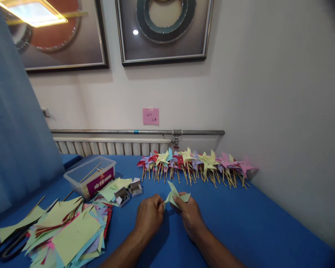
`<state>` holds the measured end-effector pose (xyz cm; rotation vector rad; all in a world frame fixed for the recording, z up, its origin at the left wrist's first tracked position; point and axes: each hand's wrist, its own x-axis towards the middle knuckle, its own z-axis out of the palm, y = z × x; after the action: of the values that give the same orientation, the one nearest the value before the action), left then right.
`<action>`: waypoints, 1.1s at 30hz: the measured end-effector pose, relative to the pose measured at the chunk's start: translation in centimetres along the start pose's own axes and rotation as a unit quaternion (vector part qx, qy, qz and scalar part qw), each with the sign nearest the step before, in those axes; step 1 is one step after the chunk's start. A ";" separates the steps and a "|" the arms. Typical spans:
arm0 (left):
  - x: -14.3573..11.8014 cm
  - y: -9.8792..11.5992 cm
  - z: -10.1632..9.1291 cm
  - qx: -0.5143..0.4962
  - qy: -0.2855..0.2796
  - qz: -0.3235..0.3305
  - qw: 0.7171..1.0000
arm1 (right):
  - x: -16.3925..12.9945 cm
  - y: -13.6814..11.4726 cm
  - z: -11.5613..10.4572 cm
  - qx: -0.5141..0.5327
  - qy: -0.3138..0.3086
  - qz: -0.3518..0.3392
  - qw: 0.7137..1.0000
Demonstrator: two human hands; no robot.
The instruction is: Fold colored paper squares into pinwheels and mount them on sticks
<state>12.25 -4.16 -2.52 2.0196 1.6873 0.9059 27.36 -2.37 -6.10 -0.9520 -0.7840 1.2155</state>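
Hands (149, 215) over blue tabletop (240, 219); radiator (115, 147) along wall (268, 93).

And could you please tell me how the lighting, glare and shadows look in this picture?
In the head view, a bright reflection glares off the left framed picture, a soft shadow darkens the blue tabletop beside the left hand, and the upper right corner fades dark.

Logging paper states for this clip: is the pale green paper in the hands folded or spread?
Folded: the pale green paper, held in the right hand, shows bent flaps and raised points.
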 end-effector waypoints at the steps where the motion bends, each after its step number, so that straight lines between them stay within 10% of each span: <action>1: 0.0 0.0 0.0 0.002 0.000 0.000 1.000 | 0.0 0.0 0.0 -0.001 -0.002 -0.002 1.000; 33: -0.3 0.2 0.4 -0.005 -0.001 0.006 1.000 | -0.7 -1.1 0.5 0.030 -0.004 0.033 0.999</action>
<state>12.61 -4.41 -2.73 2.0261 1.6675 0.9155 27.24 -3.10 -4.87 -0.9305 -0.7223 1.2940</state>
